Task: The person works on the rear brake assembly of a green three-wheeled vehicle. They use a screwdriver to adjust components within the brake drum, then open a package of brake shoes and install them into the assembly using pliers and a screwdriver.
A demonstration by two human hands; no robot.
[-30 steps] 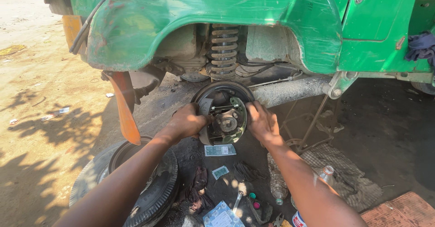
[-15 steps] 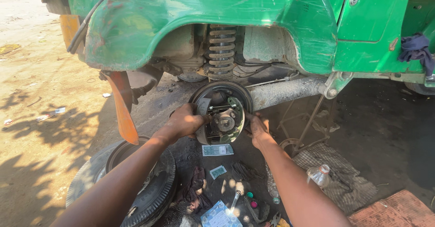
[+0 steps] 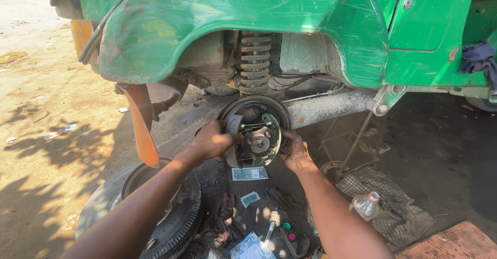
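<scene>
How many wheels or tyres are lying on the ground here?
1: a removed wheel with tyre lies flat at lower left, beneath the left forearm. Others may be hidden behind the vehicle.

Hard sunlight bleaches the sandy ground [image 3: 41, 83] at left, broken by dappled leaf shadows. The wheel arch [image 3: 269, 57] and right side sit in deep shade, perhaps hiding detail; focus is sharp.

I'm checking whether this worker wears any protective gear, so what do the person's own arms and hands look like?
Both arms are bare up to the frame edge: no sleeves show. The left hand and the right hand wear no gloves, and no watch, bracelet or ring can be seen. The fingers look smudged with dark grime. No markings or bandages are visible.
</scene>
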